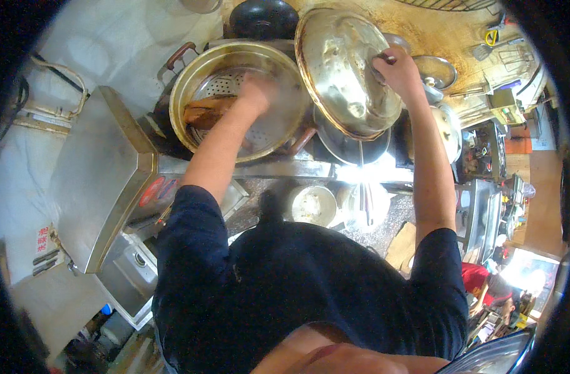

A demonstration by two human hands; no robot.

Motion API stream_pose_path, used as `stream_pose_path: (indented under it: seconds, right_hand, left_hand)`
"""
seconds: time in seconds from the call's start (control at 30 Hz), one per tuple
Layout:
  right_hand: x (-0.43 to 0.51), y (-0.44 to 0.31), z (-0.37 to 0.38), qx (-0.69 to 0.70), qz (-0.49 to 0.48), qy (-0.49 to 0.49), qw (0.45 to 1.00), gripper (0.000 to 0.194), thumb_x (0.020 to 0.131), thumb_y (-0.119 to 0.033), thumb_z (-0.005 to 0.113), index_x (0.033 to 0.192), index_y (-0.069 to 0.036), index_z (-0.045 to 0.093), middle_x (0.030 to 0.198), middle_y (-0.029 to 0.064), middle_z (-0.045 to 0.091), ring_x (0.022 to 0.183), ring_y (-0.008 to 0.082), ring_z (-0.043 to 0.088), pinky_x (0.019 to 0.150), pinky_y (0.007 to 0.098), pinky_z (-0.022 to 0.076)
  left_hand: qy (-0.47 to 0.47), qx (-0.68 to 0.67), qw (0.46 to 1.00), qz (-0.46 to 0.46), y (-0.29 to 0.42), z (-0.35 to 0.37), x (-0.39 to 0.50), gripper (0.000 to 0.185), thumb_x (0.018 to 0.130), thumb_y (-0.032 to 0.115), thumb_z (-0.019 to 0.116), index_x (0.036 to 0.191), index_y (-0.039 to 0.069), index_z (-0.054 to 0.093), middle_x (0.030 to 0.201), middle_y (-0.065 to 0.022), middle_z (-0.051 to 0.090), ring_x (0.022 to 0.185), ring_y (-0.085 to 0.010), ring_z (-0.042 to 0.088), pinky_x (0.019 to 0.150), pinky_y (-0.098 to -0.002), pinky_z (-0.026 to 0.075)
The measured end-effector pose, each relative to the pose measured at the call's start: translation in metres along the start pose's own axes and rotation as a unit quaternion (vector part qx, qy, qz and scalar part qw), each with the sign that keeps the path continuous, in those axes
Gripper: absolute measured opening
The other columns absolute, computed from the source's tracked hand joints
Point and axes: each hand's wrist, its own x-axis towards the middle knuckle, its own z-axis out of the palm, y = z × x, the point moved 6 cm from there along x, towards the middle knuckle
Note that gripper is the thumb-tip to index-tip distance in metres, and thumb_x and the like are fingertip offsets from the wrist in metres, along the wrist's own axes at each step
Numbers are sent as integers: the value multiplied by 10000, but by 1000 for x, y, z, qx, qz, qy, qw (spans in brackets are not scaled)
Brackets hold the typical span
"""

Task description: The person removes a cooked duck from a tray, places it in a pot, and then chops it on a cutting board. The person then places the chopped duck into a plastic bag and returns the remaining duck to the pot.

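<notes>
A large round metal steamer pot (175, 100) stands in front of me. Inside it lie a perforated steaming plate (219, 84) and a brown piece of food (205, 112), its kind unclear. My left hand (258, 93) reaches down into the pot, just right of the brown piece; it is blurred by motion or steam, so its fingers and anything in them cannot be made out. Right of the pot, my right hand (397, 75) grips the knob of a big domed metal lid (341, 70), holding it tilted above a pan (353, 149).
A black wok (264, 18) is behind the pot. At the right are a glass lid (437, 70) and another covered pot (446, 133). A metal cabinet (98, 177) and a sink (130, 280) are at the left. A white pot (313, 205) stands low down. Another person (486, 285) is far right.
</notes>
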Motion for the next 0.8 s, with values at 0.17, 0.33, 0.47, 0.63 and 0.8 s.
stream_pose_path:
  seconds: [0.17,0.33,0.47,0.63,0.8]
  right_hand:
    - [18,-29,10,-15,-27,-6,999,582,818,-442,776,1224,-25,763,1106,266,775,1074,384,758,972,431,577]
    - [26,-109,48,7,-135,-36,990,519,875,-355,764,1239,12,728,998,210,789,887,290,769,810,389,590]
    - [16,-198,90,-39,-254,-47,965,459,878,-339,749,1192,-4,735,984,235,768,921,362,760,853,449,586]
    - [-18,-270,142,-37,-308,-157,938,406,876,-322,735,1141,-14,736,1039,244,758,996,433,723,897,482,571]
    - [-40,-293,176,-66,-325,-189,924,441,863,-338,737,1190,-41,744,1053,246,756,1017,427,726,910,489,569]
  left_hand:
    - [101,-96,990,17,-7,4,-8,298,922,121,632,1176,81,781,1269,-183,741,1314,-356,617,1135,-542,451]
    - [95,-153,980,-90,-26,-24,-124,333,887,47,616,1197,52,736,1279,-192,712,1301,-383,603,1099,-519,477]
    - [203,-361,884,-215,-25,-28,-250,275,937,40,581,1181,48,706,1136,-213,723,1150,-438,655,990,-503,531]
    - [149,-446,824,-316,6,27,-340,349,964,81,571,1303,62,649,1141,-245,714,1033,-467,691,915,-543,556]
    - [57,-433,817,-376,19,72,-379,464,952,107,585,1412,51,572,1145,-284,710,1044,-483,697,901,-569,560]
